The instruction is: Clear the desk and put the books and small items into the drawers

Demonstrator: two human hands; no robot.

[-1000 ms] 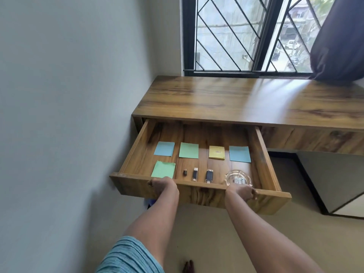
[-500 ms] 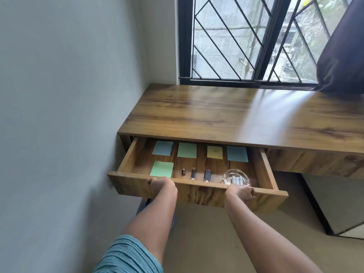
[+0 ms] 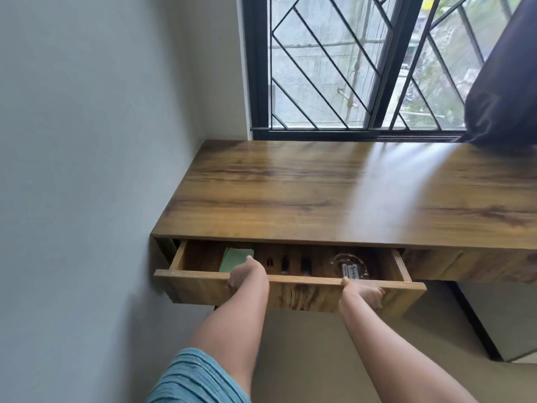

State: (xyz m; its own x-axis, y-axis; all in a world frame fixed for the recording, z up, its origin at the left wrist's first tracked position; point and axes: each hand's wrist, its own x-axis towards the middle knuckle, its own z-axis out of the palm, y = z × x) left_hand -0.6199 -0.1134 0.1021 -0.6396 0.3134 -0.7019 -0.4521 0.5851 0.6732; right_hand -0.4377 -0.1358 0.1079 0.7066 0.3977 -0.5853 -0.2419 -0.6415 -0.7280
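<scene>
The wooden desk's left drawer [image 3: 308, 295] stands only a little way out under the desk top [image 3: 319, 193]. My left hand [image 3: 245, 274] grips the drawer's front panel left of centre, and my right hand [image 3: 363, 292] grips it right of centre. Inside the narrow gap I see a green note pad [image 3: 235, 257], three small dark USB-like items [image 3: 284, 263] in a row, and a clear glass dish [image 3: 350, 266] with batteries in it. The rest of the drawer's contents are hidden under the desk top.
A grey wall [image 3: 87, 170] runs close along the desk's left end. A barred window [image 3: 363, 68] sits behind the desk, with a dark curtain [image 3: 505, 91] at the right. Another drawer front [image 3: 470, 266] lies to the right, above beige floor.
The drawer has slid inwards from wide open to nearly closed, with both hands staying on its front. The rear row of coloured notes is now hidden under the desk top.
</scene>
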